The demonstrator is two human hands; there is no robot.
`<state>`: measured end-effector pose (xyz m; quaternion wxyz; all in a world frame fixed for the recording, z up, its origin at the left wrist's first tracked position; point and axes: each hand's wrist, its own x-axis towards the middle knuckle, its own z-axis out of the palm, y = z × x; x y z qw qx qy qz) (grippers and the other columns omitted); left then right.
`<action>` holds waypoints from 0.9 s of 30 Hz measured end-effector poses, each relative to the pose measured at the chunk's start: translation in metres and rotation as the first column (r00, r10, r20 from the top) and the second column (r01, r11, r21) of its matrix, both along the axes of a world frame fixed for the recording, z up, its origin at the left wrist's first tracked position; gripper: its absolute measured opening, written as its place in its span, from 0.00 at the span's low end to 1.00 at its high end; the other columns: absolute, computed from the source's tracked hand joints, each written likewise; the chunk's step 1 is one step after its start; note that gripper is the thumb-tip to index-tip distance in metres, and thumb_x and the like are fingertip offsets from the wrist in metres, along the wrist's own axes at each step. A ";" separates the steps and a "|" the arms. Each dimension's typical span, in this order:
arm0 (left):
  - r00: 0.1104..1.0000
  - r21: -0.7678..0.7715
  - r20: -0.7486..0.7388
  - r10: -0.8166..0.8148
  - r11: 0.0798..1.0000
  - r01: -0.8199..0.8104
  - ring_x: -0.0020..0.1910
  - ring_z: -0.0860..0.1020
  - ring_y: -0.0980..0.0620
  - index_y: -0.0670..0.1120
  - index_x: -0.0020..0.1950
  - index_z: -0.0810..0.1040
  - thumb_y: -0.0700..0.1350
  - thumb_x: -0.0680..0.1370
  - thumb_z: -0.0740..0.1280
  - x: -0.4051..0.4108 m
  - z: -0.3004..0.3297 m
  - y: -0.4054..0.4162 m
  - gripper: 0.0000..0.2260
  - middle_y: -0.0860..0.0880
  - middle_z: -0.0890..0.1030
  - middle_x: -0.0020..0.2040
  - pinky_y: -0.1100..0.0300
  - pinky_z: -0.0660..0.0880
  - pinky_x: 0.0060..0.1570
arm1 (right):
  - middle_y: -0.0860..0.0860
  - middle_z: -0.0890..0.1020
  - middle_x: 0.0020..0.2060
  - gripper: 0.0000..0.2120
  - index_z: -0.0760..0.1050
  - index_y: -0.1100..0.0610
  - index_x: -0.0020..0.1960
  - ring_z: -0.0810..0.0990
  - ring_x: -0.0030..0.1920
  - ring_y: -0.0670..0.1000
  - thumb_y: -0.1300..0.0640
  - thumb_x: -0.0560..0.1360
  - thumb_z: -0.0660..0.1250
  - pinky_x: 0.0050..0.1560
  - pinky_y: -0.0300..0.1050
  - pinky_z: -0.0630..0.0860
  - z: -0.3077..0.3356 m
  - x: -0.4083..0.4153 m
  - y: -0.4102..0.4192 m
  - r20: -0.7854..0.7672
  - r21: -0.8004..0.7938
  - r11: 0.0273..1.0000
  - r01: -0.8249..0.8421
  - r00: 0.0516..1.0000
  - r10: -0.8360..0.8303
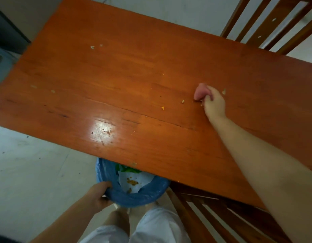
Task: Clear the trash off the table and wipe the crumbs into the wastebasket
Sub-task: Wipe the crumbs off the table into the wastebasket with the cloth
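Note:
My right hand (214, 102) rests on the orange wooden table (134, 76) at the right, shut on a bunched pink cloth (200, 92). Small crumbs (183, 101) lie just left of the cloth, with more at the far left (92, 47) and at the near edge (133, 163). My left hand (99, 192) grips the rim of the wastebasket (134, 197), which has a blue liner and sits under the table's near edge. Inside it are white paper, a green wrapper and crumbs.
A wooden chair (267, 23) stands beyond the table's far right corner. Another wooden chair (213, 216) sits close on my right, beside the wastebasket. Pale floor lies to the left. My legs in light shorts are below the basket.

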<state>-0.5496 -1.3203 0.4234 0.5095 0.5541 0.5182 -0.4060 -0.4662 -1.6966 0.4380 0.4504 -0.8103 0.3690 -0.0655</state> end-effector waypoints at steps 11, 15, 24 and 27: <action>0.999 0.002 0.033 0.011 1.000 -0.011 0.38 0.73 0.46 0.38 0.58 0.67 0.31 0.76 0.58 0.001 0.007 0.028 0.11 0.43 0.73 0.42 0.57 0.75 0.16 | 0.56 0.79 0.58 0.17 0.77 0.59 0.57 0.74 0.61 0.54 0.70 0.73 0.58 0.65 0.47 0.67 -0.001 -0.006 0.152 0.137 -0.092 0.822 -0.562 0.811 0.569; 0.998 -0.010 0.055 0.032 0.999 -0.032 0.41 0.74 0.44 0.39 0.59 0.67 0.31 0.77 0.58 0.001 0.005 0.041 0.11 0.43 0.72 0.42 0.57 0.78 0.23 | 0.56 0.78 0.59 0.18 0.77 0.61 0.58 0.73 0.63 0.54 0.70 0.71 0.59 0.66 0.42 0.63 0.003 -0.031 0.199 0.090 -0.059 0.688 -0.723 0.683 0.725; 0.995 -0.052 0.048 -0.088 0.995 0.091 0.37 0.73 0.44 0.37 0.57 0.67 0.31 0.77 0.58 -0.010 -0.002 0.046 0.09 0.42 0.73 0.41 0.55 0.74 0.15 | 0.51 0.78 0.59 0.18 0.75 0.57 0.62 0.76 0.58 0.45 0.68 0.75 0.58 0.61 0.40 0.72 0.037 -0.080 0.226 0.073 0.218 0.582 -0.783 0.608 0.791; 0.989 -0.072 0.037 -0.145 0.987 0.147 0.39 0.74 0.44 0.37 0.58 0.68 0.32 0.77 0.58 -0.011 -0.008 0.046 0.11 0.41 0.74 0.43 0.54 0.76 0.19 | 0.45 0.79 0.50 0.17 0.74 0.56 0.62 0.78 0.45 0.33 0.68 0.77 0.58 0.45 0.27 0.73 0.063 -0.085 0.171 0.068 0.230 0.802 -0.551 0.831 0.552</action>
